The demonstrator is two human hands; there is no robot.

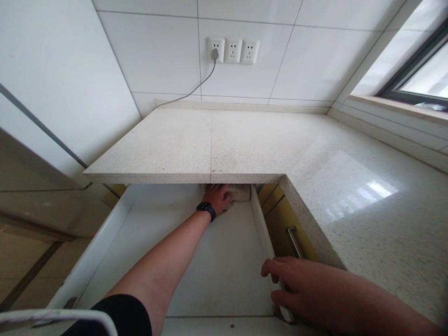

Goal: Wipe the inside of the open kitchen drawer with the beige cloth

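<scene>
Beige cloth (241, 192) is bunched up under my left hand (217, 198), far back right corner of the white drawer (261, 219). The drawer's pulled way out, sitting level.

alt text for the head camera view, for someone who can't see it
A person's left hand, with a black watch on the wrist, reaches to the back of an open white drawer and rests on a beige cloth under a speckled countertop. The right hand grips the drawer's right wall.
</scene>
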